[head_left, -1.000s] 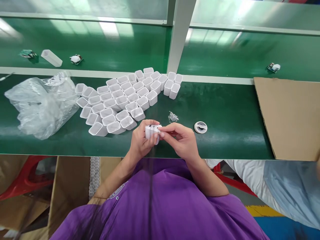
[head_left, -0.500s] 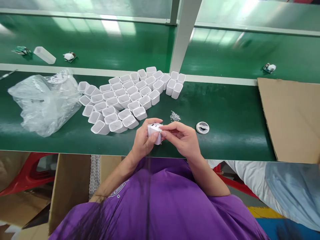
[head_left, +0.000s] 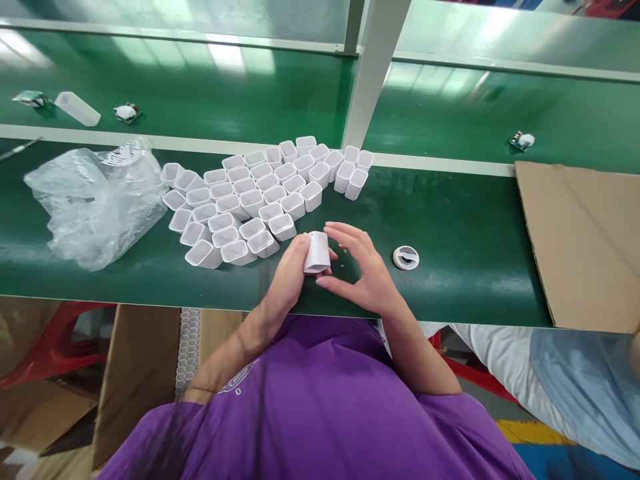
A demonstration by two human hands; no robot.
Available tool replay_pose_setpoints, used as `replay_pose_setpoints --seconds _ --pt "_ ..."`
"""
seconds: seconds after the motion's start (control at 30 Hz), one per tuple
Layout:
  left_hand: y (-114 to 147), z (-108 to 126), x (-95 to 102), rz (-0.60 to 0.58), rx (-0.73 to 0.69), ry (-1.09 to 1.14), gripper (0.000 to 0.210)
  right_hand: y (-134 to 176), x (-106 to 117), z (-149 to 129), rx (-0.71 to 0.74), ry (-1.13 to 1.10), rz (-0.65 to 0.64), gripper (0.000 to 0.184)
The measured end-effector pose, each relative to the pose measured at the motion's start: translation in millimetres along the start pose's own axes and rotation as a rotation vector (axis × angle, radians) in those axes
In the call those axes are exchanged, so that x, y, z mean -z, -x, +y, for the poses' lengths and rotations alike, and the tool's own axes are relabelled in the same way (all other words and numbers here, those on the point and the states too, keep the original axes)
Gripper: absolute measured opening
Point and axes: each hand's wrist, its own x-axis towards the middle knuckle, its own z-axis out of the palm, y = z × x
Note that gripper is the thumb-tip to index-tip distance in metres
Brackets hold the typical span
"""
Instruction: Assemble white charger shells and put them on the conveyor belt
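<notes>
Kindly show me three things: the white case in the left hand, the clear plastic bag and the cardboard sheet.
White case (head_left: 317,252), head view: middle of the side facing the camera.
Clear plastic bag (head_left: 97,208), head view: its crumpled middle.
Cardboard sheet (head_left: 583,247), head view: its flat brown face.

It's a factory assembly workshop, unmistakably: a long green workbench (head_left: 460,290) runs right across, crowded with dozens of matching white plastic casings (head_left: 250,201), and small circuit boards (head_left: 33,100) dot the green surface beyond! Down below come an open cardboard carton (head_left: 133,373) and a red plastic seat (head_left: 53,347), while a second person (head_left: 583,377) is close on the right, above a yellow-and-blue floor (head_left: 537,432)!
</notes>
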Motion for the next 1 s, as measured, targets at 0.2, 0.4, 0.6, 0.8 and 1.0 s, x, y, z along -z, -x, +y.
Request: replay_pose_setpoints --seconds 0.2,0.4,0.6,0.8,1.0 --pt "-3.2 -6.1 -10.0 0.003 0.057 0.026 0.056 1.2 -6.0 6.1 0.004 0.179 0.039 0.04" --pt "-5.6 -8.4 -8.8 -0.027 0.1 0.003 0.064 -2.3 -4.9 2.9 -0.004 0.169 0.038 0.032" --pt "-7.8 -5.3 -2.6 -0.099 0.084 0.027 0.063 -17.8 35.7 5.1 -0.067 0.192 0.0 0.037" --pt "-3.9 -7.4 -0.9 -0.07 -0.014 -0.03 0.052 -100.6 127.8 75.8 -0.254 0.447 0.116 0.039" --pt "-3.3 -11.7 2.4 -0.025 -0.091 -0.204 0.043 -184.6 140.3 148.2 -0.635 0.613 0.15 0.035"
